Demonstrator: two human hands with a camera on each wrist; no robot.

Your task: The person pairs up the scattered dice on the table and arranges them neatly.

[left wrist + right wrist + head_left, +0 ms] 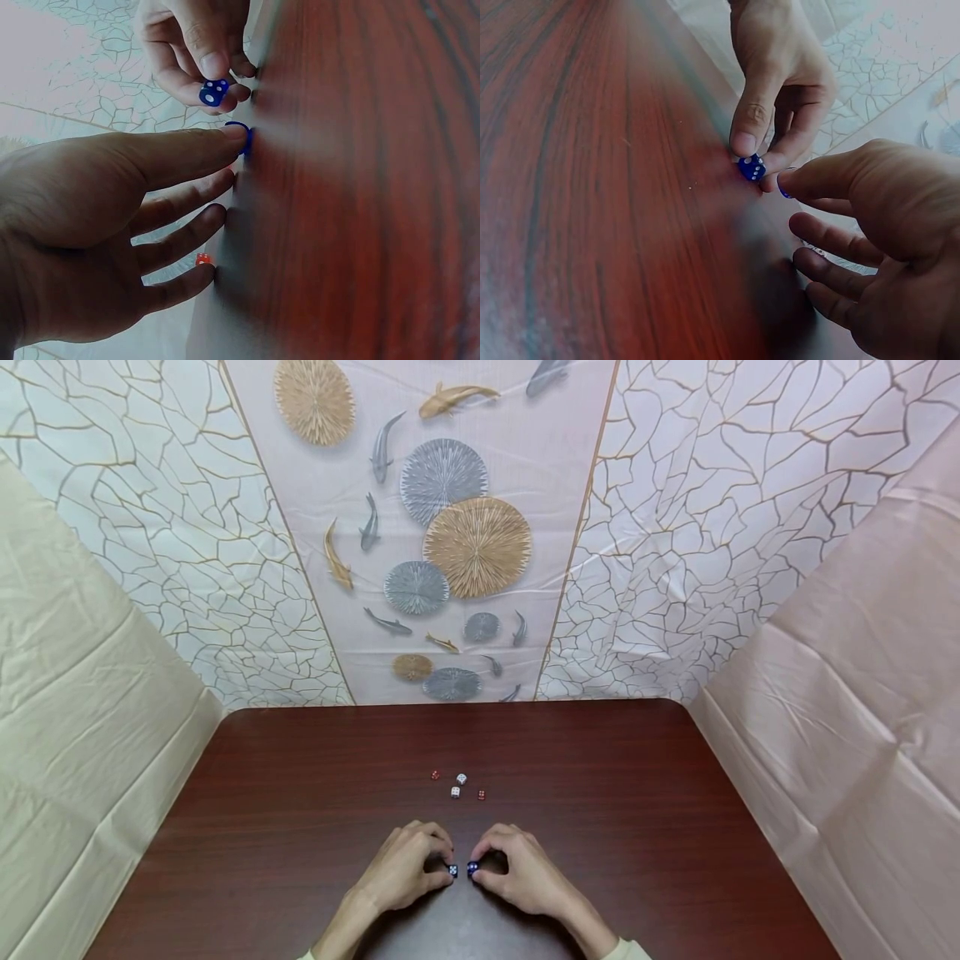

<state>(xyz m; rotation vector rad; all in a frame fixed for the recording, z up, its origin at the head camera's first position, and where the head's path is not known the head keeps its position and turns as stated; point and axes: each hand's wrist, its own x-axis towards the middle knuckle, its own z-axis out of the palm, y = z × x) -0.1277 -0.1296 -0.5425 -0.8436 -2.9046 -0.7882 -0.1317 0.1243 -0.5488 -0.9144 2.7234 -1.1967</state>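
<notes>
In the head view two small blue dice are held close to the table, a narrow gap between them. My left hand [401, 868] pinches the left blue die [453, 870] between thumb and fingertips, its light pips facing up. Opposite it, my right hand [527, 870] pinches the right blue die [472, 867] the same way. In the left wrist view my left thumb hides most of the left die [247, 141], while the right die [214, 93] shows in full. The right wrist view shows the left die [751, 167] plainly; only an edge of the right die [784, 185] appears past my thumb.
Beyond my hands, two white dice, one [461, 779] behind the other [455, 792], lie between a red die [435, 775] on the left and another red die [482, 795] on the right. The dark wooden table [300, 777] meets a patterned cloth [480, 643] at its back.
</notes>
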